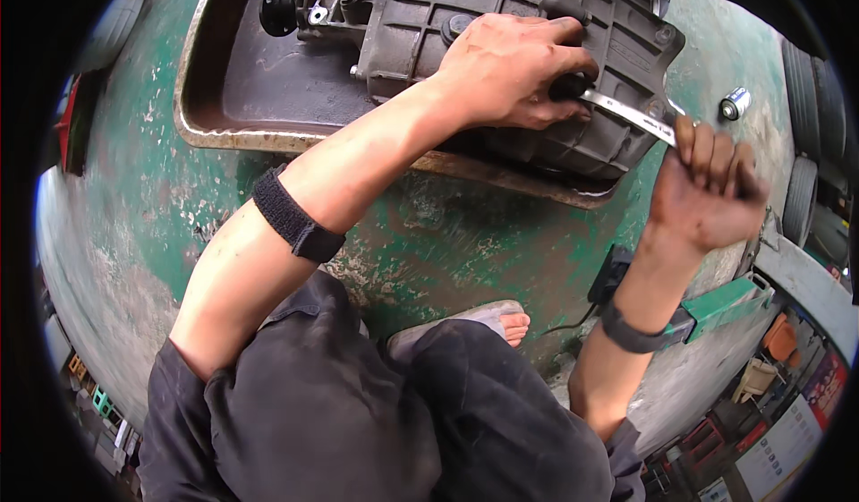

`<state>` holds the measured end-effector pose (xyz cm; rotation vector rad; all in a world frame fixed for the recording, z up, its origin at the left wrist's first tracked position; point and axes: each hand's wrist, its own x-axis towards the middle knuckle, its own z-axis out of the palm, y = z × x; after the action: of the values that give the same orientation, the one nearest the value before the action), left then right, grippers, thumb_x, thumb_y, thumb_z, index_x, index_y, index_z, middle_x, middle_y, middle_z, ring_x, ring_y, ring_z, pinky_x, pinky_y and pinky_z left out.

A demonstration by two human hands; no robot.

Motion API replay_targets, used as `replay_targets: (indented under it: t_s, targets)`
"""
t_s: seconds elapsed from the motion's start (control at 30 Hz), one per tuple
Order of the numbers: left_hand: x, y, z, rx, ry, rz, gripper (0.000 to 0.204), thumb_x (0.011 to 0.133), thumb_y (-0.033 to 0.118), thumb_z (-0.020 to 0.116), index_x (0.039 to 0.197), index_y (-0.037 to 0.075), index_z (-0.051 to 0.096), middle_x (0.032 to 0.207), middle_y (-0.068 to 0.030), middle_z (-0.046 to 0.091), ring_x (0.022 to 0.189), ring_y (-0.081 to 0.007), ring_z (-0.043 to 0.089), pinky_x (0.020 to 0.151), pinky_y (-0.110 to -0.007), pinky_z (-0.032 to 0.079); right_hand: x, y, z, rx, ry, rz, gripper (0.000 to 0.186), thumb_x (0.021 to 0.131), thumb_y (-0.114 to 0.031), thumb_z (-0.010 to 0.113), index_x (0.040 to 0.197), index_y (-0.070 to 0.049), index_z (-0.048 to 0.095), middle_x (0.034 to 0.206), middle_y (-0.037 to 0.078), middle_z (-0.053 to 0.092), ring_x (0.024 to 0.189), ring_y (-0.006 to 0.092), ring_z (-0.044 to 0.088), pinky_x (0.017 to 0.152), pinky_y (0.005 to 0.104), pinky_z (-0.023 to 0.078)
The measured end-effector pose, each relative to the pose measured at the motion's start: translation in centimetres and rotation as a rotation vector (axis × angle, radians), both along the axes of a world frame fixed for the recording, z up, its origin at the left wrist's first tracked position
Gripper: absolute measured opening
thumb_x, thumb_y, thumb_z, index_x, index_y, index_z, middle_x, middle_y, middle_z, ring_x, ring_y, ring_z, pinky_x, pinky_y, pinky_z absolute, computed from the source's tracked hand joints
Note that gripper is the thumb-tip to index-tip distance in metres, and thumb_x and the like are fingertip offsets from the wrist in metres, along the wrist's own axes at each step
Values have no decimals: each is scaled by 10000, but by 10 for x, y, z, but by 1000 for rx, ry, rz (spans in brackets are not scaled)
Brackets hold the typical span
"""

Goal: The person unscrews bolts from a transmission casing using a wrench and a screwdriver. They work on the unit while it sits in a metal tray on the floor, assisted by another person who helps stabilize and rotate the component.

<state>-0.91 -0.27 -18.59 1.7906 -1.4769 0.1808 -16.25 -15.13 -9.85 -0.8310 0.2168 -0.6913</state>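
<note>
A grey ribbed metal gearbox casing (420, 32) lies in a dark metal tray (295, 138) with a worn, rusty rim. My left hand (519, 68) rests on top of the casing, its fingers curled around a dark round part (571, 86) that they half hide. Right at those fingers is one end of a shiny silver wrench (631, 115); whether it sits on a bolt is hidden. My right hand (711, 184), closed and blackened with grease, grips the wrench's other end, beyond the casing's right side.
Right of the casing, a small cylindrical can (735, 104) lies on the worn green floor (447, 242). Tyres (801, 99) stack up along the right edge. A green metal beam (725, 310) lies near my right forearm. My foot (512, 327) is below the tray.
</note>
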Motion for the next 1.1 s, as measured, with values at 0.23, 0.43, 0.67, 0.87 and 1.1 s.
replay_targets:
  t_s: [0.23, 0.43, 0.67, 0.87, 1.1]
  targets:
    - [-2, -1, 2, 40, 30, 19, 435, 716, 405, 812, 1056, 168, 678, 995, -50, 627, 821, -287, 659, 691, -386, 537, 61, 9, 33, -121, 34, 354, 288, 755, -146, 489, 590, -146, 254, 558, -6, 197, 525, 136, 200, 611, 333, 234]
    - [-2, -1, 5, 85, 22, 18, 388, 684, 286, 799, 1042, 197, 680, 992, -35, 623, 831, -272, 663, 679, -372, 539, -1, 65, -6, -684, -93, 102, 224, 647, -120, 567, 575, -99, 356, 514, 30, 310, 491, 176, 298, 617, 390, 289]
    - [-3, -1, 3, 57, 17, 19, 383, 692, 376, 821, 1008, 202, 694, 935, -23, 617, 794, -259, 658, 651, -364, 525, -25, 43, -25, 103, -110, -375, 306, 679, -170, 495, 541, -162, 221, 478, 12, 203, 516, 161, 233, 661, 349, 324]
    - [-3, -3, 3, 15, 4, 38, 402, 711, 447, 809, 1015, 208, 700, 918, -26, 620, 760, -268, 658, 628, -369, 523, 12, -15, 2, 47, -108, 218, 302, 730, -171, 504, 557, -161, 255, 510, -6, 198, 527, 145, 215, 629, 338, 262]
    - [-4, -3, 5, 55, 11, 33, 375, 699, 362, 803, 1021, 203, 695, 940, -30, 618, 778, -271, 659, 648, -376, 530, 54, 25, 33, -267, -82, 399, 292, 839, -160, 468, 602, -126, 302, 579, 7, 181, 559, 154, 209, 615, 353, 237]
